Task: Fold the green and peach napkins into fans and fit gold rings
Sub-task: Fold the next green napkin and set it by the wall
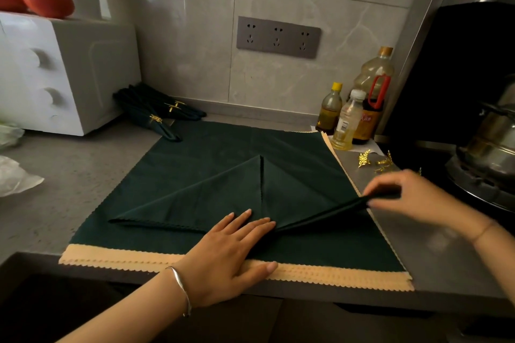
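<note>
Left hand (231, 248) flat on folded green napkin (209, 198) with scalloped edge, right hand (412, 198) pinching its raised corner, gold leaf-shaped rings (373, 160) right of it

This was a home kitchen: a grey countertop (69, 175) ran beneath a tiled wall (195, 36) with a three-outlet socket panel (278, 37), a white countertop oven (64, 75) with round knobs stood at the left, cooking-oil bottles (373, 83) stood against the wall, and a steel pot (493, 142) sat on a gas burner (479, 184) at the right.
</note>
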Tool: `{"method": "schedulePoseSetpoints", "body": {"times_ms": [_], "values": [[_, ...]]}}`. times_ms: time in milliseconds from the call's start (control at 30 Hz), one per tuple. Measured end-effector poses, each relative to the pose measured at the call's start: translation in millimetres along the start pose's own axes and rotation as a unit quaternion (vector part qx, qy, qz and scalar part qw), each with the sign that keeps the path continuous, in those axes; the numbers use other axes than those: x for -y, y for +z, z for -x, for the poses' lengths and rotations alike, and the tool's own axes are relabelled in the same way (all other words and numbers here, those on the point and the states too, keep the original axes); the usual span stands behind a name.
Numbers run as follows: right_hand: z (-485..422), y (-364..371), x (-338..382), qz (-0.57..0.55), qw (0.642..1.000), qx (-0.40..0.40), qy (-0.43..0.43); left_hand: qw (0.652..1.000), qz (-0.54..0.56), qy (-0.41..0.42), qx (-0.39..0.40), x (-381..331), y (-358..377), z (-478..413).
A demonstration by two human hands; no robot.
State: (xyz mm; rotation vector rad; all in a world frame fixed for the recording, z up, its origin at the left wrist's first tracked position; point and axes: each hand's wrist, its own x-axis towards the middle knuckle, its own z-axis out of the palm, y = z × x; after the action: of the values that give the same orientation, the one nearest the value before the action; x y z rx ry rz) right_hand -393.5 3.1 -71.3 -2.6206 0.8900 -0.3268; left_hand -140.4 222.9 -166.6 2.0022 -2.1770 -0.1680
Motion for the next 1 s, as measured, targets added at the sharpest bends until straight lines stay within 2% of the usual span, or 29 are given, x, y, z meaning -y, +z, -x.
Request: {"method": "schedulePoseSetpoints", "body": {"times_ms": [100,200,300,400,533,767,1000], "values": [[-28,-14,6,-0.190,0.978,-0.086,0.005,1.000,0.007,0.003,-0.002,0,-2,1],[-75,4,19,-0.378,0.919,-0.113,0.024,1.000,0.009,0.002,-0.002,-1,-2,2],[-122,33,33,-0.431,0.892,-0.128,0.040,1.000,0.027,-0.004,-0.001,-1,-3,2],[-151,62,48,-0.427,0.894,-0.124,0.051,0.999,0.039,-0.004,0.004,-2,-5,2],[-172,98,56,-0.386,0.914,-0.110,0.062,0.999,0.036,-0.008,0.027,-2,-7,0],[-180,131,44,-0.319,0.935,-0.144,0.057,0.997,0.022,-0.013,0.071,0,-9,-5],[-180,128,42,-0.187,0.971,-0.140,0.041,0.998,0.050,-0.025,0.033,-5,-8,-1]]}}
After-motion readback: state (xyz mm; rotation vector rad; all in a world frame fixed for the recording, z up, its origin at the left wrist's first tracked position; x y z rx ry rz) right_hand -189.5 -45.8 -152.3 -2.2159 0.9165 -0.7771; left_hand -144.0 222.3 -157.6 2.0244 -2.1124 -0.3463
